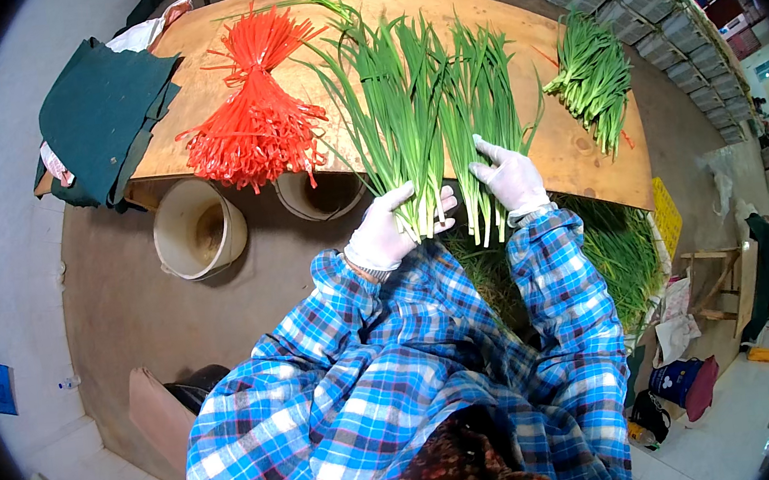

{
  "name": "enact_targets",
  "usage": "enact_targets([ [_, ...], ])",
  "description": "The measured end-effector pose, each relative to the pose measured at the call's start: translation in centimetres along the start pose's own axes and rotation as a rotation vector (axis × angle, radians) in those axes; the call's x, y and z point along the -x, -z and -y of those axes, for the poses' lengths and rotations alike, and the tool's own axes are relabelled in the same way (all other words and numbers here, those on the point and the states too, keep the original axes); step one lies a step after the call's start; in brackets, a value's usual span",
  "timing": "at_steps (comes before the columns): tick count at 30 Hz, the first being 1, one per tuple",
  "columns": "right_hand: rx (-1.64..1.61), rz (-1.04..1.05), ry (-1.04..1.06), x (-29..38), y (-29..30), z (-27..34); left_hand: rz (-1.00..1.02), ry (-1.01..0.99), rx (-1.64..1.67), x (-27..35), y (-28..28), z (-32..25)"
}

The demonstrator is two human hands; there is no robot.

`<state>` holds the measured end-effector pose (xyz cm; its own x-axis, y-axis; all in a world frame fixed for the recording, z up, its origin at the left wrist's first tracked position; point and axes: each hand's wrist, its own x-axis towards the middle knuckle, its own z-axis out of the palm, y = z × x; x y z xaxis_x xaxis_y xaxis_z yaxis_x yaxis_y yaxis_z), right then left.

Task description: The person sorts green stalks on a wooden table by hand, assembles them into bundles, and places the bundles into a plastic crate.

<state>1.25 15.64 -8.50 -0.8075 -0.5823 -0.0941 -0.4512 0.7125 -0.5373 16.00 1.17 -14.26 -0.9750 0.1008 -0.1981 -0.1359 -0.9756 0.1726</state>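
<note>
My left hand (387, 231), in a white glove, holds the pale stem ends of a bunch of long green chives (398, 115). Its thumb lies over the stems and its fingers reach beneath them. The leaves spread away across the wooden table (545, 93). Beside it lies a second bunch of chives (473, 111), its stem ends past the table's near edge. My right hand (510, 176), also gloved, touches this bunch from the right, two fingers over the stalks. Its other fingers are hidden, so a grip cannot be told.
Red plastic ties (260, 123) lie left on the table, beside dark green cloth (104, 118). A chive pile (592, 74) lies at right. Below are a white bucket (199, 228), another bucket (320, 197) and loose greens (617, 250). Stacked crates (649, 19) stand beyond.
</note>
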Motion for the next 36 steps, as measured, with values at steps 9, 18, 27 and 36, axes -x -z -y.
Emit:
enact_targets([
  [9,-0.186,-0.356,-0.180,0.2,3.6,-4.7,-0.050,0.119,-0.052,-0.9,0.1,-0.8],
  [18,-0.164,-0.057,-0.123,-0.8,-0.2,-2.3,-0.028,0.184,-0.101,-5.0,-1.7,1.7],
  [27,-0.499,-0.013,-0.156,-0.2,-0.4,-3.4,0.029,0.213,-0.106,-4.6,-2.3,1.3],
  [36,-0.422,-0.626,0.168,7.8,-1.4,-1.1,0.010,0.172,-0.089,-4.1,-2.3,1.6],
])
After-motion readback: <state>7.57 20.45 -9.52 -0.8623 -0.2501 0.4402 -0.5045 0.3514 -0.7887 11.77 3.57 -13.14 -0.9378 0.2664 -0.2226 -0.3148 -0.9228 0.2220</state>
